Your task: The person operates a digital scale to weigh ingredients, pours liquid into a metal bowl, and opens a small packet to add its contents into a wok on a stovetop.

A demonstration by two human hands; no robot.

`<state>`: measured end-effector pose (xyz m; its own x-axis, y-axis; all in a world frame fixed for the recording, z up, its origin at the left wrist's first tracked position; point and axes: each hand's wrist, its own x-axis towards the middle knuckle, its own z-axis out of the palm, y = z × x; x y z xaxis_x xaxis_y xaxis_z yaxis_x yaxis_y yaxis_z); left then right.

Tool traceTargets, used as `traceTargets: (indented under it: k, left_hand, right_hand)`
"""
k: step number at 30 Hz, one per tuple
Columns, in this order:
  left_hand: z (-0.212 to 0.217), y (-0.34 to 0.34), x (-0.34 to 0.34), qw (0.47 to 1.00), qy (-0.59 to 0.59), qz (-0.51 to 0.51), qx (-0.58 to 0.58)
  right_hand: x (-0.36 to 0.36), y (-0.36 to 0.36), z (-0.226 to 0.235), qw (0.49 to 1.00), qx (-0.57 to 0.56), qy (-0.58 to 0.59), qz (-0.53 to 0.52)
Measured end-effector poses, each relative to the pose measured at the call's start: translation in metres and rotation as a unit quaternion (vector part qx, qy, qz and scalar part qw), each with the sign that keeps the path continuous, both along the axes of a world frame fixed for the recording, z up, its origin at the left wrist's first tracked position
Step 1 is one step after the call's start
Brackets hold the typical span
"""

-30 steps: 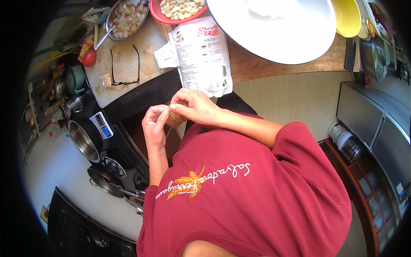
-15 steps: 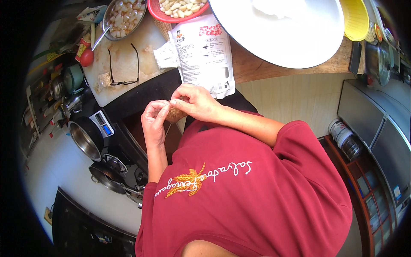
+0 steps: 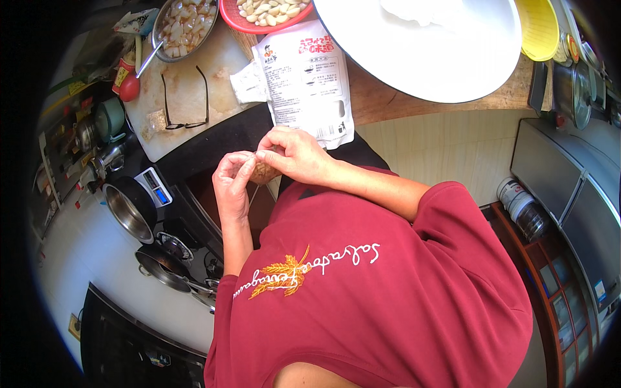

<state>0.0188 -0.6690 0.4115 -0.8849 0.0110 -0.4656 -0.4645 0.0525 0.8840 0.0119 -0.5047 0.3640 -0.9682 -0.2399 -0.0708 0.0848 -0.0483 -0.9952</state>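
Note:
In front of my stomach, my left hand and my right hand meet fingertip to fingertip, thumbs and forefingers pinched together. Below the pinch hangs a small packet with brown, lumpy contents, and both hands grip its upper edge. My fingers cover much of the packet, so whether its top is torn cannot be seen. Just beyond my right hand lies a large white pouch with red and black print, reaching over the counter's edge. Beside it is a crumpled white wrapper.
Black-framed glasses and a small packet lie on the cutting board. Beyond are a metal bowl of diced food, a red basket of pale cloves, a wide white basin and a yellow basket. Pots stand left.
Both hands hold almost the same pinch on the packet. The counter items sit very slightly further left in the picture; nothing has been picked up or let go.

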Motion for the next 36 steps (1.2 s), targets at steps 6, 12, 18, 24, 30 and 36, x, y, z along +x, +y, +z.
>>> traceTargets:
  k: [6,12,18,24,30,36]
  left_hand:
    - [-0.002,-0.008,0.003,1.000,0.007,-0.011,0.004]
    - [0.003,-0.022,-0.007,0.999,0.027,0.010,-0.035]
    - [0.003,-0.032,-0.027,0.998,0.042,0.021,-0.049]
    - [-0.001,-0.026,-0.041,0.994,0.062,0.029,-0.083]
    - [-0.003,-0.024,-0.052,0.991,0.069,0.033,-0.108]
    - [-0.005,-0.027,-0.056,0.992,0.072,0.025,-0.096]
  right_hand:
    - [0.005,0.020,0.009,0.998,0.054,0.022,-0.039]
    - [0.015,0.069,-0.001,0.919,0.345,0.150,-0.115]
    - [0.021,0.078,-0.008,0.919,0.358,0.121,-0.112]
    - [0.015,0.077,-0.011,0.921,0.350,0.115,-0.124]
    - [0.015,0.077,-0.007,0.923,0.346,0.112,-0.122]
    - [0.016,0.078,-0.004,0.919,0.360,0.115,-0.114]
